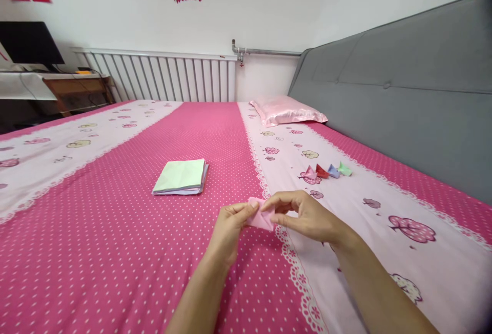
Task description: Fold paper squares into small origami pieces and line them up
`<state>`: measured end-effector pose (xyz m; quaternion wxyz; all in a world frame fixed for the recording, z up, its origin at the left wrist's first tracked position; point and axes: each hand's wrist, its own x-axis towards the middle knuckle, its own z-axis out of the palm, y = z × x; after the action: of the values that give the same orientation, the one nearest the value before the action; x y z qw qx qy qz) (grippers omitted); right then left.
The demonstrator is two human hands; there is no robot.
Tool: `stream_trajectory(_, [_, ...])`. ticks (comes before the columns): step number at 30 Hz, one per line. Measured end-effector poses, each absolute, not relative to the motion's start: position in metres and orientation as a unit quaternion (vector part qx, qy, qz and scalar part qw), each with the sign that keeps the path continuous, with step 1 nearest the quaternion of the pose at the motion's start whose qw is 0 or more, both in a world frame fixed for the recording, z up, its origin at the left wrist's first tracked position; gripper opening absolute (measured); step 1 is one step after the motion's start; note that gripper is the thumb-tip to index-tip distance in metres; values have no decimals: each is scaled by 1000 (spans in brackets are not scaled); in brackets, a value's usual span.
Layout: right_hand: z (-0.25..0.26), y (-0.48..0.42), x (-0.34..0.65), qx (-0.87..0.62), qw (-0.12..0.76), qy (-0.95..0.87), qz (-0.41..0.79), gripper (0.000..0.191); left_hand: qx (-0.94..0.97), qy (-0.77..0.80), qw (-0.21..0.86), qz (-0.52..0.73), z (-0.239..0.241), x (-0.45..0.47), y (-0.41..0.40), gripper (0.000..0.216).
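Observation:
A small folded pink paper [258, 215] is held low over the pink dotted bedsheet [115, 252] by both my hands. My left hand [229, 231] pinches its left side, fingers closed on it. My right hand [307, 216] pinches its top right edge with thumb and forefinger. A stack of coloured paper squares [181, 176], a green sheet on top, lies on the bed beyond my left hand. A row of several small folded paper figures [327, 171], pink, red, blue and green, sits on the pale strip beyond my right hand.
A pink satin pillow [286, 110] lies at the head of the bed. The grey padded headboard [403, 98] runs along the right. A white radiator [161, 75] lines the far wall, and a wooden desk [73, 90] with a dark screen stands at far left.

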<state>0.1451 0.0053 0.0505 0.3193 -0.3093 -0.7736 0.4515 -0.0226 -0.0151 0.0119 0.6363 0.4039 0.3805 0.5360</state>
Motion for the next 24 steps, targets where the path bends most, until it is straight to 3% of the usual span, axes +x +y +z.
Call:
stream_trajectory(4, [53, 4, 148, -294, 275, -809, 428, 38, 389, 393, 640, 534, 14, -23, -15, 24])
stream_trajectory(17, [52, 4, 145, -312, 255, -810, 427, 33, 375, 414, 637, 531, 12, -23, -12, 23])
stream_trajectory(24, [50, 5, 146, -317, 265, -802, 432, 39, 372, 420, 638, 528, 12, -23, -14, 24])
